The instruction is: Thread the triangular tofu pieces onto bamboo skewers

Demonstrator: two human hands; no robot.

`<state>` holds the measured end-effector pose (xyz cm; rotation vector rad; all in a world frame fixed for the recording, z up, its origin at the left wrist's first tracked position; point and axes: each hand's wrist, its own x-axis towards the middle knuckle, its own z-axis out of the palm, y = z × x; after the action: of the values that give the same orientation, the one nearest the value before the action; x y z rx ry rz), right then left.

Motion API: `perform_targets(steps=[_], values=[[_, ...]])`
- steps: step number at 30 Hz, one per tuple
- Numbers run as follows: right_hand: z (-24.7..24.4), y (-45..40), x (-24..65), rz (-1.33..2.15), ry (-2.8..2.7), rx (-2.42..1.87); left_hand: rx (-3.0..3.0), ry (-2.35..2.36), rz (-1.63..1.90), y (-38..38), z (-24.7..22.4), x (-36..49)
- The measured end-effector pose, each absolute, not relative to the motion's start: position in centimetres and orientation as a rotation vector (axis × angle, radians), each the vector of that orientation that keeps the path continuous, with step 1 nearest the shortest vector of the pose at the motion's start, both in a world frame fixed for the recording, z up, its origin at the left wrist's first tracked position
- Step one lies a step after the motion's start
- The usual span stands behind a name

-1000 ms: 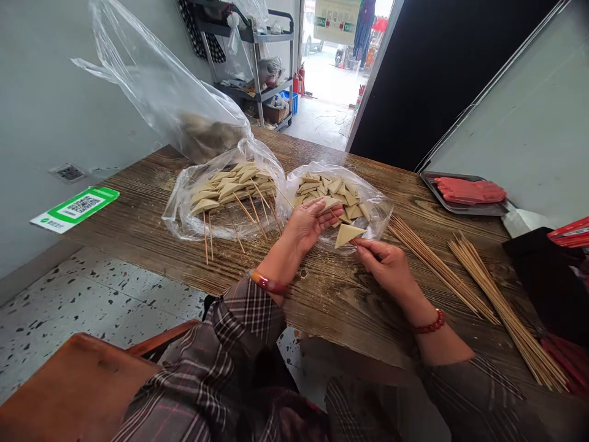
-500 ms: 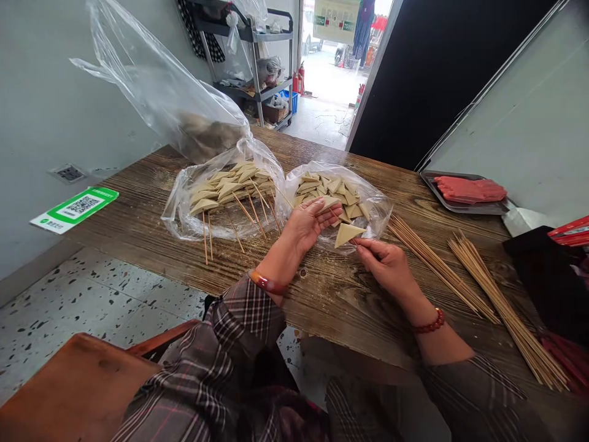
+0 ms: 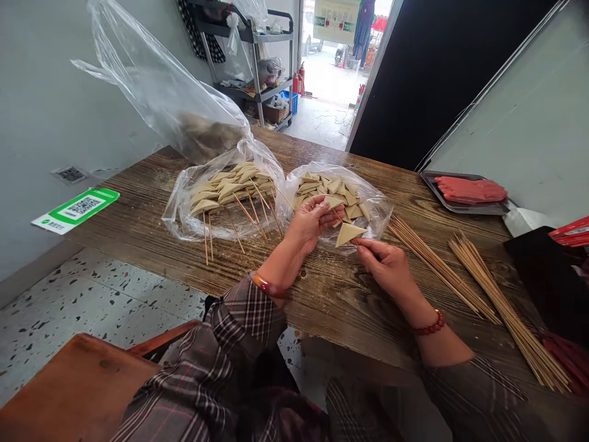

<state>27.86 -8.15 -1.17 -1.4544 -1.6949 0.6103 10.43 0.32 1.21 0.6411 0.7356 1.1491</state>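
A tan triangular piece [image 3: 333, 202] is held between the thumb and fingers of my left hand [image 3: 309, 224], in front of the right plastic bag [image 3: 378, 212] of similar pieces [image 3: 343, 186]. My right hand [image 3: 385, 263] pinches a thin skewer, and another tan triangle [image 3: 348, 234] sits on it just beyond the fingertips. Skewered triangles [image 3: 230, 182] are piled on the left plastic bag [image 3: 172, 215], their sticks pointing toward me. Two bundles of bare skewers, a nearer-centre one [image 3: 437, 267] and an outer one [image 3: 506, 307], lie right of my right hand.
A dark tray [image 3: 473, 210] with reddish-pink pieces [image 3: 469, 189] is at the table's back right. A large clear bag [image 3: 151, 80] stands at the back left. A green-and-white code card [image 3: 78, 210] is at the left edge, and a wooden stool [image 3: 73, 387] is below.
My left hand has shifted slightly to the right with its triangle. My right hand and the skewered triangle have hardly moved.
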Motion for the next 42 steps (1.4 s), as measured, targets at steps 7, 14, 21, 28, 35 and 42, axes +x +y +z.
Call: perform_targets(steps=[7,14,21,28,35,42], values=[[-1.31,-8.03,27.71,0.577,-1.687,-1.451,0.684,0.745,1.177,0.26,1.17,10.76],[-1.26,-8.13,27.53,0.561,-1.67,-1.444,0.698,0.73,1.173,0.05,1.29,11.0],[-1.39,-8.17,27.53,0.567,-1.647,-1.444,0.65,0.692,1.125,0.09,1.36,10.64],[-1.6,-8.26,27.52,0.576,-1.66,-1.433,0.685,0.615,1.121,0.13,1.12,10.48],[-1.76,-8.22,27.51,0.528,-1.668,-1.424,0.809,0.593,1.168,0.09,0.73,10.6],[-2.2,-8.12,27.71,0.483,-1.687,-1.399,0.831,0.543,1.141,0.03,0.47,10.64]])
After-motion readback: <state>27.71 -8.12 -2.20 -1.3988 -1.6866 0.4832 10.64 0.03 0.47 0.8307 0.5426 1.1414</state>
